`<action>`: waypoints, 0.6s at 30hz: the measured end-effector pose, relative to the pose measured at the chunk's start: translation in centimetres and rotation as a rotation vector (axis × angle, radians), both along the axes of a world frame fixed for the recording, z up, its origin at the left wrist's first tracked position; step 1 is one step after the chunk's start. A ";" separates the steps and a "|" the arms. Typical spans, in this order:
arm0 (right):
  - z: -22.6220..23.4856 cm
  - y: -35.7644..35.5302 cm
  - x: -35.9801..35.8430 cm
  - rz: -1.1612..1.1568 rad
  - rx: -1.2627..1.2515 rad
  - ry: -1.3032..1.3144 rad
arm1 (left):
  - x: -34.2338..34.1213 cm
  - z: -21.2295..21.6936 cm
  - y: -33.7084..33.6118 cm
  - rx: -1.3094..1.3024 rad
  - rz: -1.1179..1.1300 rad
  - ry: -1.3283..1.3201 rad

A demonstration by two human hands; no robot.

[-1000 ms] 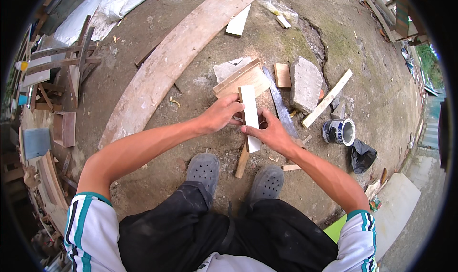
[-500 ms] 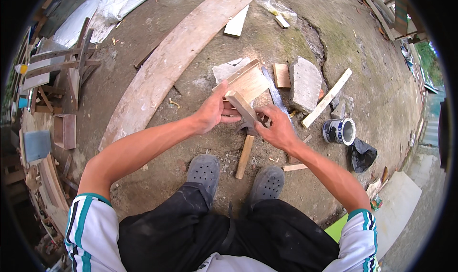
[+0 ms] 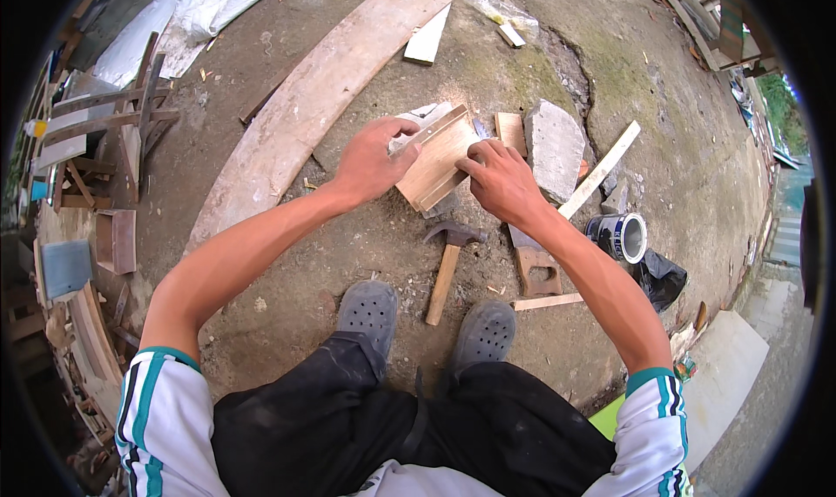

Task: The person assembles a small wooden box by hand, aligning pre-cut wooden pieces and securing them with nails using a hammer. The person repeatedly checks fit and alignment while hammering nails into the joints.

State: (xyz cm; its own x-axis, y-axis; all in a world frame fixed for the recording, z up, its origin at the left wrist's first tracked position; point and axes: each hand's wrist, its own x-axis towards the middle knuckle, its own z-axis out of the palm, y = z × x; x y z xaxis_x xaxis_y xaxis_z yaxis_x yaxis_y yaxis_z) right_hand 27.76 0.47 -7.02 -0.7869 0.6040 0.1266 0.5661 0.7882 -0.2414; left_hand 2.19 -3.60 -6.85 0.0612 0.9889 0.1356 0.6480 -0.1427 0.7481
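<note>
A small wooden board (image 3: 438,155) lies tilted in front of me on a pale stone slab, with a narrow strip (image 3: 435,128) along its far edge. My left hand (image 3: 373,161) is curled on the board's left side, thumb and fingers at that far strip. Along the near edge sits a second wooden strip (image 3: 441,192), its right end pinched in the fingers of my right hand (image 3: 501,179). A claw hammer (image 3: 447,270) rests on the ground nearer my feet. Under my right forearm lies a handsaw (image 3: 537,270), its blade partly hidden.
To the right are a concrete chunk (image 3: 556,153), a wood block (image 3: 510,132), a long pale batten (image 3: 601,168), an open paint can (image 3: 620,236) and a black plastic bag (image 3: 662,279). A long wide plank (image 3: 305,118) stretches across the left. Scrap wood (image 3: 113,118) is piled at far left.
The near strip, earlier held up between both hands, is now down at the board's near edge. My left hand has moved up and left; the hammer's head and saw's handle are uncovered.
</note>
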 end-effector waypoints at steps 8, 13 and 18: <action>-1.3 0.7 0.0 0.018 0.016 0.025 | -0.4 -1.5 -1.0 0.296 -0.401 0.287; -1.4 0.9 0.2 -0.053 -0.036 0.077 | -0.9 -1.9 -1.2 0.247 -0.568 0.476; -3.4 1.9 2.0 -0.362 -0.131 0.352 | -1.5 -2.4 -1.4 0.235 -0.603 0.540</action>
